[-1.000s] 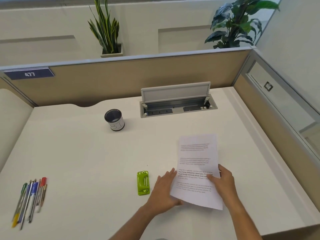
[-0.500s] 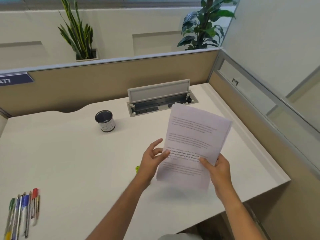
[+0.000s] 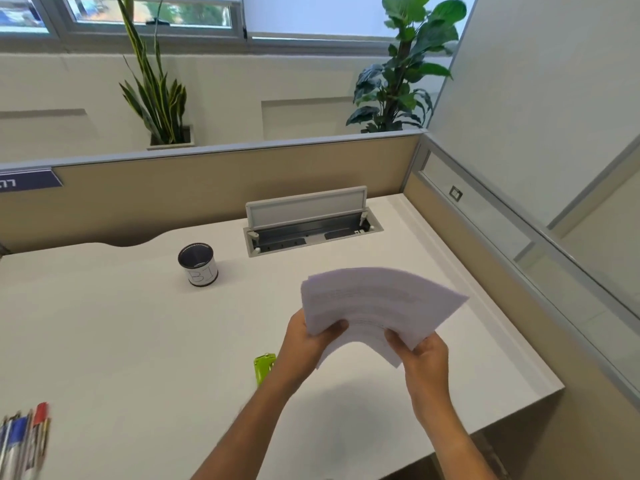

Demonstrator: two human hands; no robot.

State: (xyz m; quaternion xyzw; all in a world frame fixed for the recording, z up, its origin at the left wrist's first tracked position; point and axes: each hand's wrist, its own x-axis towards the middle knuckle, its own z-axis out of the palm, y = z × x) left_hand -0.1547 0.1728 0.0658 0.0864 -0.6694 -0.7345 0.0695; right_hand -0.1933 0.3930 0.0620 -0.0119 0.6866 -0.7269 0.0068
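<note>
Papers (image 3: 377,306), blurred; held in the air above the desk (image 3: 104,341), not touching it; pinched at the near edge by left hand (image 3: 304,344) and right hand (image 3: 424,355), thumbs on top; step judged as squaring the papers; next called for even edges, then the green stapler (image 3: 264,367) by the left wrist.
</note>
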